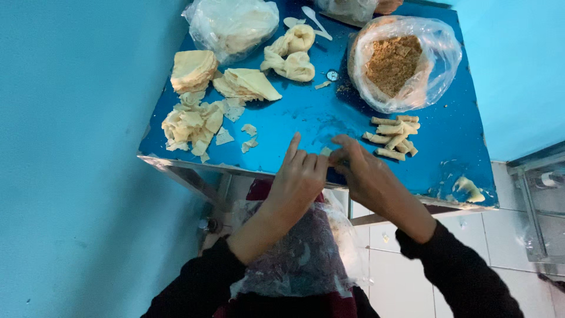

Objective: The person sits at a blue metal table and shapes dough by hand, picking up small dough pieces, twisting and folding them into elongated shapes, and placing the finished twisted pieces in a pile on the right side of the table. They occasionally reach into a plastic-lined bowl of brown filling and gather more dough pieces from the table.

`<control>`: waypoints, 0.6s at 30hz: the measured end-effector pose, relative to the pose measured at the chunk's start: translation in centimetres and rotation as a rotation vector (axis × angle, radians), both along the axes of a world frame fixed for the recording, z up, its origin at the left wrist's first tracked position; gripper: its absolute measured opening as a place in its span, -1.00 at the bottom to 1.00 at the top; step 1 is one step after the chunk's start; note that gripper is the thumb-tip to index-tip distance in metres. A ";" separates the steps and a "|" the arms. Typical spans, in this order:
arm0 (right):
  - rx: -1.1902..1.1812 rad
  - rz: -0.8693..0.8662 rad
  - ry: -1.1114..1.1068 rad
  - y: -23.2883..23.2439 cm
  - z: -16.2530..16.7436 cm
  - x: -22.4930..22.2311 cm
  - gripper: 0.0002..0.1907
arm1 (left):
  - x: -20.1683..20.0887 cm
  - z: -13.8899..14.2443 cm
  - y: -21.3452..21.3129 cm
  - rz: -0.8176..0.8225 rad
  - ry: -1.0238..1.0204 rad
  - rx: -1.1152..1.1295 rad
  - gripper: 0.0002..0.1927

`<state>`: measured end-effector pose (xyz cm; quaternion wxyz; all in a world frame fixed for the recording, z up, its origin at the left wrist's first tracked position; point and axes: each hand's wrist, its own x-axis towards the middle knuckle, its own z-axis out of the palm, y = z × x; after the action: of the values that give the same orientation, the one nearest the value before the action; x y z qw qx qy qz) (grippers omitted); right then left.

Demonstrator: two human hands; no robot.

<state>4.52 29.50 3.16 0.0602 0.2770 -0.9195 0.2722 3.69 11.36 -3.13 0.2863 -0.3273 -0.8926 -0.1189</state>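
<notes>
Both my hands meet at the near edge of the blue table (318,118). My left hand (297,179) and my right hand (365,174) pinch a small pale piece of pastry (326,152) between their fingertips; most of it is hidden by the fingers. Just right of my right hand lies a pile of several rolled pastry sticks (394,136). Beyond them a clear plastic bag of brown crumbly filling (393,63) stands open.
Torn pastry scraps (191,123) and folded pastry sheets (244,84) lie at the left. Twisted dough lumps (291,56), a white spoon (315,20) and a bagged stack of wrappers (232,23) sit farther back. A plastic sheet (300,253) covers my lap. Blue walls flank the table.
</notes>
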 end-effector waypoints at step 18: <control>0.090 -0.035 0.319 0.2 -1.4 3.1 -0.50 | 3.8 0.8 -1.1 0.107 0.138 -0.132 -0.84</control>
<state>7.63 29.69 1.74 0.1978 0.3029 -0.9143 0.1823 7.53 10.24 -2.31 0.3307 -0.3047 -0.8929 -0.0217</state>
